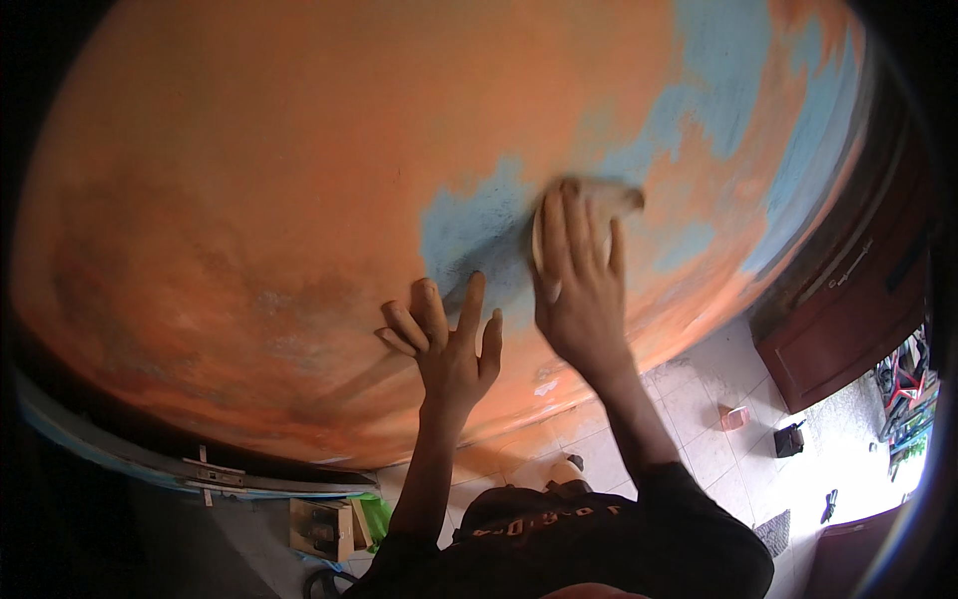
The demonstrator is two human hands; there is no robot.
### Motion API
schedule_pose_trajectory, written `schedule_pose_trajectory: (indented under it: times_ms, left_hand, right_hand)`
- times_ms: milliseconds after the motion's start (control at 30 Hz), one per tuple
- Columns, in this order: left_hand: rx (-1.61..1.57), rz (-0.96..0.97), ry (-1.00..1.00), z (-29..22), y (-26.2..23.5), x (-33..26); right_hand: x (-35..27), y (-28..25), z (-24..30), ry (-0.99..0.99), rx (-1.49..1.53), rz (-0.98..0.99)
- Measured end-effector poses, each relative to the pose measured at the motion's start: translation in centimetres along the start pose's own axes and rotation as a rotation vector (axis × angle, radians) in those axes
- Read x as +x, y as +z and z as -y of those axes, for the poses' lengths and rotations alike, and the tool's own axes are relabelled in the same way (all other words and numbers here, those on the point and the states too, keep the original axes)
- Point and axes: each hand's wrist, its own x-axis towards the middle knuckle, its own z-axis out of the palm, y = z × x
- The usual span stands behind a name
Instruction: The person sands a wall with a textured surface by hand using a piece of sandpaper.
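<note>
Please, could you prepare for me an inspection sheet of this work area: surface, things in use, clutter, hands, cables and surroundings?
Surface: orange wall with irregular blue patches and dark smudges.
Things in use: pale flat thing held against the wall; blurred, exact kind unclear.
Clutter: pink tub and black box on the tiled floor; brown box and green bag at lower left.
Left hand: fingers spread by the wall; contact unclear.
Right hand: over the pale flat thing, pressing it.
Cables: nothing seen for certain.
Surroundings: reddish-brown door and bright daylight at right.
</note>
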Motion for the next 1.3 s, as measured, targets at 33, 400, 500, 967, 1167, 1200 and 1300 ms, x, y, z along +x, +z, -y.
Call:
schedule_pose_trajectory:
  times_ms: [33,400,500,967,1167,1200,1300]
  left_hand:
    - [0.029,0.012,-0.012,0.0,0.2,-0.2]
    - [0.137,-0.098,0.002,-0.8,1.0,-0.1]
    - [0.176,-0.065,-0.033,-1.9,1.6,0.0]
    - [0.149,0.012,0.006,0.5,3.3,-2.3]
    - [0.146,0.053,0.167,2.3,-3.4,2.4]
    - [0.187,0.080,0.207,2.5,-4.3,3.0]
    - [0.209,0.069,0.332,3.4,-5.1,3.3]
  right_hand:
    - [1.9,-1.1,-0.4,-0.029,-0.047,-0.025]
    - [-4.5,3.1,-4.6,0.058,0.123,-0.066]
    - [-1.3,1.6,-9.9,0.177,0.171,-0.353]
    - [-11.9,6.5,-8.8,-0.149,0.284,0.114]
    - [-11.4,7.5,-6.0,0.421,0.626,-0.253]
    - [-12.0,7.7,-4.8,0.214,0.495,-0.084]
    - [-13.3,8.6,-2.7,0.118,0.276,-0.072]
